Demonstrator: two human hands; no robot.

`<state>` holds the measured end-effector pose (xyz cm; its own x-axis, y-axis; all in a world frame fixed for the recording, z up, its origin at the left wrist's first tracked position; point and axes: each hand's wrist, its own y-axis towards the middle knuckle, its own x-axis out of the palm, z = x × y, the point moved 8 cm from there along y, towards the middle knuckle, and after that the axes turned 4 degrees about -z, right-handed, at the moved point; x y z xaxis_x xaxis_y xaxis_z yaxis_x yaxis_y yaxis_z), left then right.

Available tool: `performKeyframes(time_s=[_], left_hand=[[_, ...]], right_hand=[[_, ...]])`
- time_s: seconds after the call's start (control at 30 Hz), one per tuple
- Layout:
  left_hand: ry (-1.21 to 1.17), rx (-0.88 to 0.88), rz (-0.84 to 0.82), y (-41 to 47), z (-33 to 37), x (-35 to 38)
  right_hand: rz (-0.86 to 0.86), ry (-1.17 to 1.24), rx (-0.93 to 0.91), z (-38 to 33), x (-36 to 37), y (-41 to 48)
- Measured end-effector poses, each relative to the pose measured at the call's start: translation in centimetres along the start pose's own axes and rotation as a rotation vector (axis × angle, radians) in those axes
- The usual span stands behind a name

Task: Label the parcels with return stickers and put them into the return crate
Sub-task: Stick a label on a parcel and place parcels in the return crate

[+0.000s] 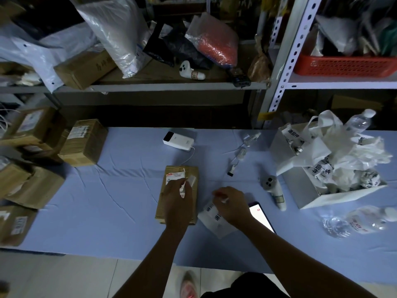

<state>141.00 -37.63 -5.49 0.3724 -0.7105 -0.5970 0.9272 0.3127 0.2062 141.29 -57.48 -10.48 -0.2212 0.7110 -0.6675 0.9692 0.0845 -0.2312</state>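
- the cardboard parcel lies flat mid-worktop, right in front of the person. more brown parcels wait at the left edge.
- the white box at the far right, stuffed with labelled bags, looks to me like the return crate. it stands well apart from this parcel.
- the left hand rests on the parcel, fingers curled and pinching a crumpled white strip beside the torn white label. blur hides what the strip is.
- the right hand is just beside the parcel over the sticker sheet, fingertips pinched on something small and pale. i take it for a sticker coming off, but can't be sure.
- a peeled sticker could fold onto itself or go down creased, since the left hand and its loose paper sit where it should go.
- stuck over the ragged label, it may grip only torn paper and lift later.
- the lit phone lies by the right wrist, against the sheet, so a careless forearm sweep could push it towards the near edge.
- the way to the box passes the grey scanner, so a low carry could knock it.
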Motion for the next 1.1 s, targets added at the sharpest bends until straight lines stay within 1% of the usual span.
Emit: performKeyframes(time_s=[0.07, 0.1, 0.13, 0.2, 0.27, 0.3, 0.33, 0.37, 0.4, 0.43, 0.47, 0.5, 0.53, 0.57, 0.6, 0.67, 0.73, 0.8, 0.9, 0.93, 0.97, 1.03, 1.1], left_hand=[[0.21, 0.198, 0.0, -0.1, 0.7, -0.2], [0.275, 0.251, -0.017, -0.4, 0.8, -0.2], [0.32, 0.293, -0.025, -0.7, 0.7, -0.3], [0.358, 0.361, -0.041, -1.0, 1.0, -0.9], [0.351, 0.427, -0.049, -1.3, 0.9, -1.5], [0.347, 0.432, -0.079, -1.1, 0.6, -1.8], [0.367, 0.444, -0.098, -0.9, -0.2, -2.0], [0.339, 0.432, -0.15, -0.7, -0.7, -2.3], [0.274, 0.4, -0.192, -0.7, -1.2, -2.6], [0.092, 0.3, -0.266, -0.5, -1.7, -2.9], [-0.142, 0.129, -0.318, -0.2, -2.3, -3.3], [-0.376, -0.082, -0.381, -0.2, -2.9, -3.2], [-0.555, -0.276, -0.419, -0.2, -3.5, -3.0], [-0.67, -0.407, -0.419, 0.0, -4.1, -2.9], [-0.754, -0.497, -0.42, 0.1, -4.7, -2.8], [-0.835, -0.55, -0.425, 0.5, -4.9, -3.3], [-0.759, -0.482, -0.43, 1.1, -5.2, -4.0], [-0.596, -0.354, -0.433, 1.8, -5.6, -4.7], [-0.305, -0.049, -0.435, 2.7, -5.4, -5.2], [-0.242, 0.036, -0.439, 2.7, -5.3, -5.2], [-0.21, 0.085, -0.452, 2.6, -5.4, -5.0], [-0.187, 0.114, -0.477, 2.4, -6.2, -4.2], [-0.182, 0.078, -0.495, 2.3, -7.8, -3.3]], right_hand=[[-0.18, 0.522, 0.103, -1.7, 1.6, 0.3], [-0.249, 0.758, 0.143, -2.6, 2.5, 0.5], [-0.26, 0.85, 0.156, -3.7, 2.6, 0.6], [-0.174, 0.914, 0.145, -5.3, 2.3, 1.2], [-0.076, 0.9, 0.131, -6.2, 1.8, 1.4], [-0.041, 0.905, 0.129, -6.2, 1.8, 1.5], [-0.031, 0.924, 0.123, -6.5, 1.7, 1.3], [-0.034, 0.959, 0.122, -6.7, 1.8, 1.1], [-0.048, 0.987, 0.122, -6.8, 1.9, 0.9], [-0.06, 1.011, 0.119, -7.1, 1.9, 0.8], [-0.077, 1.027, 0.104, -7.4, 1.9, 0.8], [-0.1, 1.046, 0.094, -7.9, 2.0, 0.6], [-0.123, 1.058, 0.082, -8.3, 2.3, 0.5], [-0.144, 1.073, 0.079, -8.7, 2.6, 0.3], [-0.158, 1.083, 0.079, -8.9, 3.0, 0.2], [-0.155, 1.057, 0.094, -9.3, 3.6, 0.0], [-0.132, 1.018, 0.125, -9.5, 3.9, 0.1], [-0.087, 0.92, 0.152, -9.5, 4.1, 0.0], [0.047, 0.564, 0.129, -9.3, 4.2, -0.2], [0.09, 0.478, 0.127, -9.2, 4.4, -0.4], [0.124, 0.43, 0.139, -9.1, 4.8, -0.5], [0.169, 0.336, 0.166, -8.4, 6.0, -0.4], [0.182, 0.238, 0.174, -7.7, 7.6, -0.2]])
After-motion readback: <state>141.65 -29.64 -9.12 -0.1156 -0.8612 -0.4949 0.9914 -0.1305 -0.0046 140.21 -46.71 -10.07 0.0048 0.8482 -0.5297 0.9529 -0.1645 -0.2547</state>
